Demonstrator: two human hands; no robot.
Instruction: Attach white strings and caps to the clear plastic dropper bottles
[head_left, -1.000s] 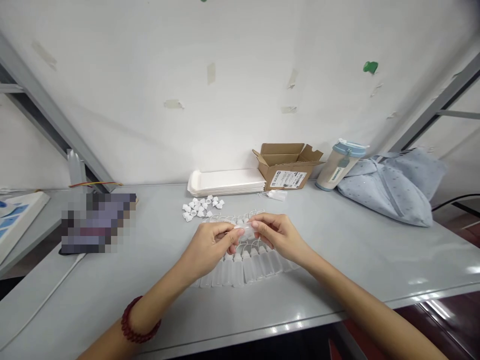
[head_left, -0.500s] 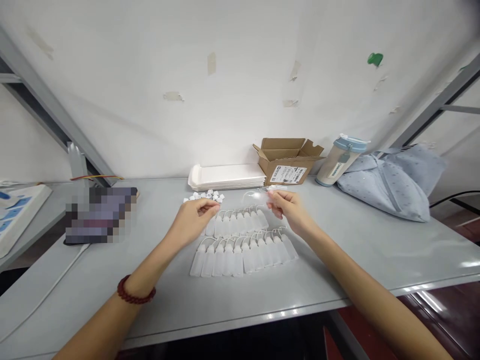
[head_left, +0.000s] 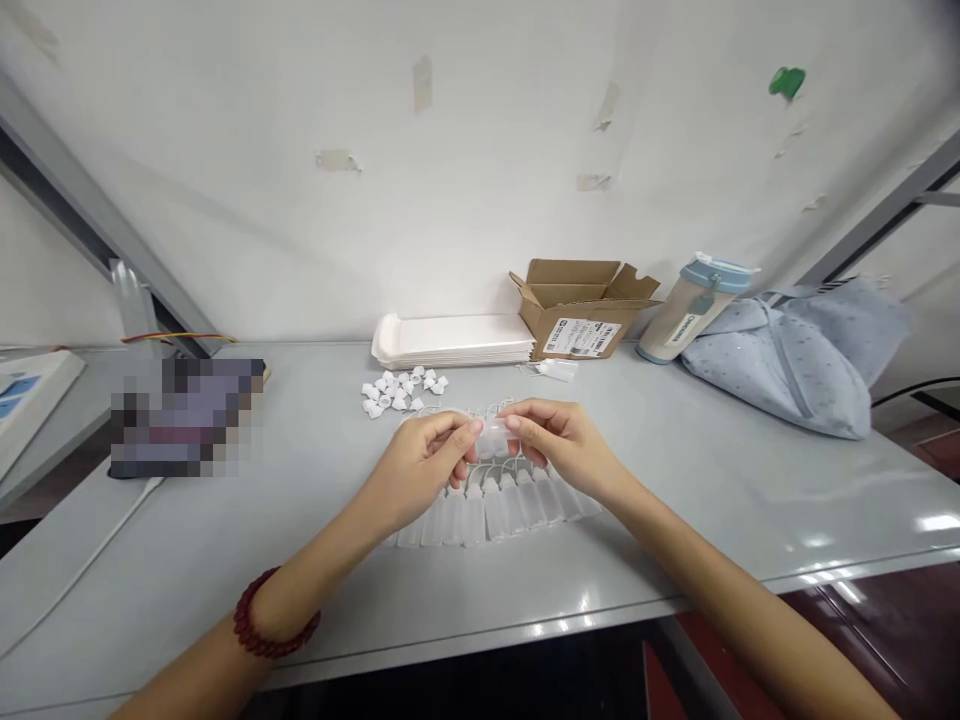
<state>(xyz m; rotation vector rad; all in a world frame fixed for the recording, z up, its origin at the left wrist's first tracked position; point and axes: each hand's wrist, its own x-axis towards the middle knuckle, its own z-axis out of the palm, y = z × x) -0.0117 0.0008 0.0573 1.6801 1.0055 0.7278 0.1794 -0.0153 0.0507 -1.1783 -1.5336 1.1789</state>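
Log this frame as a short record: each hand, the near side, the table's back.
Left hand: pinches one end of a translucent bottle
Right hand: pinches its other end
Near side: row of similar bottles on grey table
Back: white caps, white stack, open cardboard box
Back right: lidded tumbler, blue bag

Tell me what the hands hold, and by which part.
A translucent bottle, pinched near its two ends: left hand at one, right hand at the other.
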